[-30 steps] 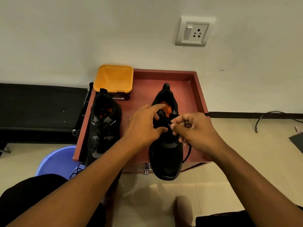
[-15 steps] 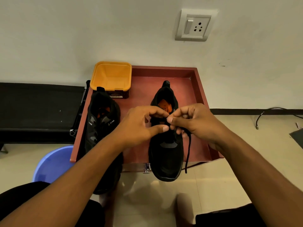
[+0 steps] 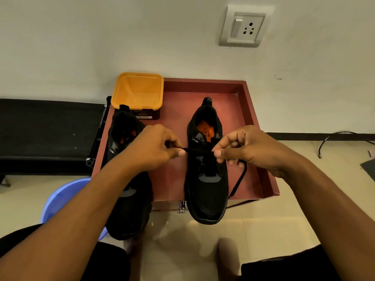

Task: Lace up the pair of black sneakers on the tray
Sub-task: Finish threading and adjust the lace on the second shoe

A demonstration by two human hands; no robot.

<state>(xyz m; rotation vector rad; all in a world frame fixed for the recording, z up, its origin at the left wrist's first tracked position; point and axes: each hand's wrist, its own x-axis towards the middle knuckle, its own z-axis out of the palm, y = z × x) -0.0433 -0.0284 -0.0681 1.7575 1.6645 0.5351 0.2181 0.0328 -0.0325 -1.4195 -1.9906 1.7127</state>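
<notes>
Left hand (image 3: 154, 148), hovering above the other sneaker (image 3: 129, 216), pinches one end of the black lace (image 3: 197, 150), drawn taut across the right-side sneaker (image 3: 206, 191), which sits on the red tray (image 3: 252, 118) with its toe past the near edge. Right hand (image 3: 250, 149) pinches it on the far side, a loose tail dangling below. Best, I reckon, to pull both sides evenly so the crossing seats flat.

You have both black shoes upright on the red tray (image 3: 249, 110), toes past its near edge. The left sneaker (image 3: 129, 211) sits at the tray's left side. The right sneaker (image 3: 206, 191) shows an orange insole; its lace (image 3: 197, 150) stretches taut between your left hand (image 3: 154, 148) and right hand (image 3: 249, 147), one end trailing down its right side
</notes>
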